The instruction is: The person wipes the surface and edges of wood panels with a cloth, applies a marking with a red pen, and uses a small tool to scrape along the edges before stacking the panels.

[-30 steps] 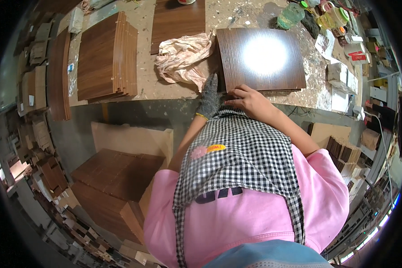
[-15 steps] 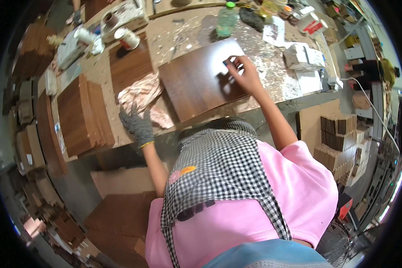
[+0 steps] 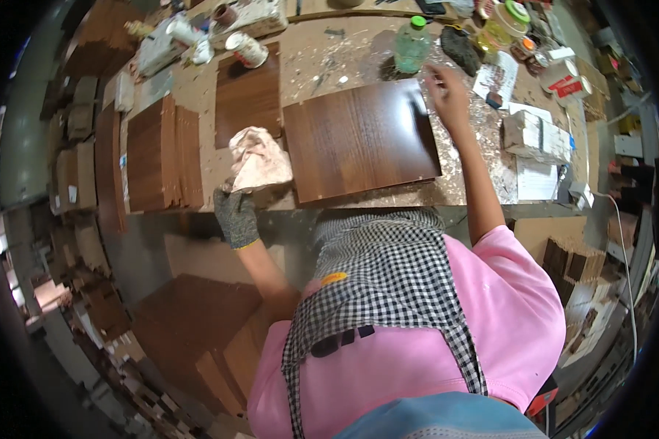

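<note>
Rag (image 3: 258, 159), crumpled near the bench (image 3: 329, 55) front edge, is pinched by the gloved left hand (image 3: 236, 217); the brown panel (image 3: 360, 139) now lies squarer; the bare right hand (image 3: 447, 99), fingers loosely curled and empty, has shifted to its far right corner.

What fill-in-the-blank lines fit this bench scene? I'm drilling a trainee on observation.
1. The left hand wears a grey ____.
2. That hand holds a crumpled ____ at the bench edge.
3. The right hand is at the far right corner of the brown ____.
4. The bottle beyond the panel has a ____ cap.

Missing words: glove; rag; panel; green
</note>
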The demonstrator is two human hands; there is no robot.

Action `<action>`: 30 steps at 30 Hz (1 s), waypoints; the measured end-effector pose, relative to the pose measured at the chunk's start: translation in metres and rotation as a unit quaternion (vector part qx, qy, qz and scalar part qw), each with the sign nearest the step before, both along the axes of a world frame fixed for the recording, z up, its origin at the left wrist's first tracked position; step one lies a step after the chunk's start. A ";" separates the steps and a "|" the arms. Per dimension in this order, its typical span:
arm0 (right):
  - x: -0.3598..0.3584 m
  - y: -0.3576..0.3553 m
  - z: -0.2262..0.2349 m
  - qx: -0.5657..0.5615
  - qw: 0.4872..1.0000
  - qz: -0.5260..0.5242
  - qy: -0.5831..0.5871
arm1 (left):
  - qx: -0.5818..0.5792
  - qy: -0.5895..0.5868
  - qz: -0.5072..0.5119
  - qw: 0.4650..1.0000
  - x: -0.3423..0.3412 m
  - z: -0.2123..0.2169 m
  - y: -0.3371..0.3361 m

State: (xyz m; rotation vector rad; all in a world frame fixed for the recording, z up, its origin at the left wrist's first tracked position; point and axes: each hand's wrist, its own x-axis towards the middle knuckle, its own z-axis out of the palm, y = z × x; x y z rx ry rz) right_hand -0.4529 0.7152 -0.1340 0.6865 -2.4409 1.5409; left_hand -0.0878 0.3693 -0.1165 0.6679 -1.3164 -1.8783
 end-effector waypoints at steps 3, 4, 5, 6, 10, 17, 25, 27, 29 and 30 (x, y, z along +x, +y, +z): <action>0.052 -0.081 -0.011 -0.092 0.964 0.225 -0.103 | 0.062 0.212 -0.134 0.966 -0.028 0.049 0.046; 0.092 -0.104 0.035 -0.129 0.899 0.308 -0.284 | 0.126 0.212 -0.176 0.953 -0.022 0.043 0.047; 0.111 -0.128 0.022 -0.143 0.876 0.386 -0.250 | 0.192 0.210 -0.230 0.931 -0.023 0.036 0.047; 0.131 -0.146 0.016 -0.175 0.788 0.462 -0.367 | 0.078 0.169 -0.257 0.948 -0.042 0.056 0.072; 0.154 -0.146 0.051 -0.305 0.596 0.568 -0.479 | -0.178 -0.100 -0.268 0.942 -0.073 0.113 0.128; 0.048 -0.066 0.048 -0.126 0.881 0.401 -0.220 | -0.460 -0.189 -0.089 0.863 -0.073 0.078 0.095; 0.147 -0.116 -0.016 0.389 0.857 0.228 0.248 | -0.294 -0.338 -0.170 0.878 -0.065 -0.063 0.087; 0.137 -0.162 -0.024 0.357 0.862 0.255 0.252 | -0.300 -0.315 -0.168 0.884 -0.061 -0.069 0.083; 0.114 -0.213 -0.025 0.325 0.864 0.218 0.317 | -0.304 -0.333 -0.169 0.876 -0.055 -0.074 0.081; 0.105 -0.240 -0.011 0.396 0.849 0.266 0.229 | -0.312 -0.332 -0.162 0.875 -0.054 -0.074 0.080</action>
